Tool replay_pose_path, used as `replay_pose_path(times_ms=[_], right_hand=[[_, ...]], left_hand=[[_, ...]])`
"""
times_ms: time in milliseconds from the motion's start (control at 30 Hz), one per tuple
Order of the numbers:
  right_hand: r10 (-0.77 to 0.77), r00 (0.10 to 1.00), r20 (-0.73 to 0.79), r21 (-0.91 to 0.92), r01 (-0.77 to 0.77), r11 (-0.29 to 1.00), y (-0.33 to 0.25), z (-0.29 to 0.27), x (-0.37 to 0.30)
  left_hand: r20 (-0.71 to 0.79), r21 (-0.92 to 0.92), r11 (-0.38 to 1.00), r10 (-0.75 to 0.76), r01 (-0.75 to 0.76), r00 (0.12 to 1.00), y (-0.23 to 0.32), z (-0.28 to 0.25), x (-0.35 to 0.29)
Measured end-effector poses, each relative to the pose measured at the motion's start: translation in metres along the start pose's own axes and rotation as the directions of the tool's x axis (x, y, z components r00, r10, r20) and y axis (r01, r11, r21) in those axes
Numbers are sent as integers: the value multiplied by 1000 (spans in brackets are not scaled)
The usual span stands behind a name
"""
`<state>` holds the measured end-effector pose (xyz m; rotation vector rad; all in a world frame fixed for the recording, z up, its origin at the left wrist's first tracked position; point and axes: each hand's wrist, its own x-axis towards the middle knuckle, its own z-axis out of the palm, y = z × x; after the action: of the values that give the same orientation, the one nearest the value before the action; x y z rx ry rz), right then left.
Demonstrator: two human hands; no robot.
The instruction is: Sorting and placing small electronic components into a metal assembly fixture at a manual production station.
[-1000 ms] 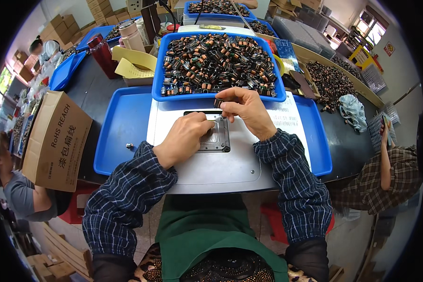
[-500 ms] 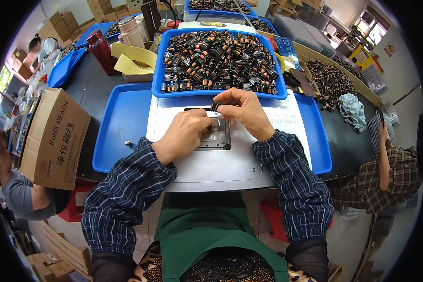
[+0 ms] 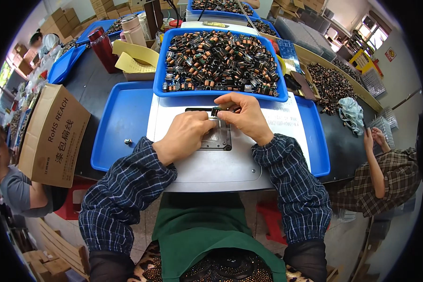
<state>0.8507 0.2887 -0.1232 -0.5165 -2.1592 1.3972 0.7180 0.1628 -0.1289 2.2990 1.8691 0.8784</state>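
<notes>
Dark bench space surrounds a broad silver-grey metal panel. At the panel's far side sits a blue tray heaped with black-and-copper components. Of the two hands, the left hand curls over a recessed fixture; whether it grips anything I cannot tell. The right hand pinches one small dark component by the fixture's far edge, near the left fingertips.

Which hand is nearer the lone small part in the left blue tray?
Left: the left hand is right of the small part; the right hand is farther right.
</notes>
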Motion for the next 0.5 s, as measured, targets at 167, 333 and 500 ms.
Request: replay_pose_path(times_ms=[167,333,500], right_hand=[[-39,999,22,-68,41,997,-1,2,-3],[-75,997,20,-177,77,981,-1,7,-7],[-86,987,137,-210,114,971,-9,14,-15]], left_hand=[[-19,55,998,24,-23,1000,2,1,-2],[-124,-225,971,-112,82,986,-1,-5,-11],[-460,-260,908,-416,329,784,-24,-40,-53]])
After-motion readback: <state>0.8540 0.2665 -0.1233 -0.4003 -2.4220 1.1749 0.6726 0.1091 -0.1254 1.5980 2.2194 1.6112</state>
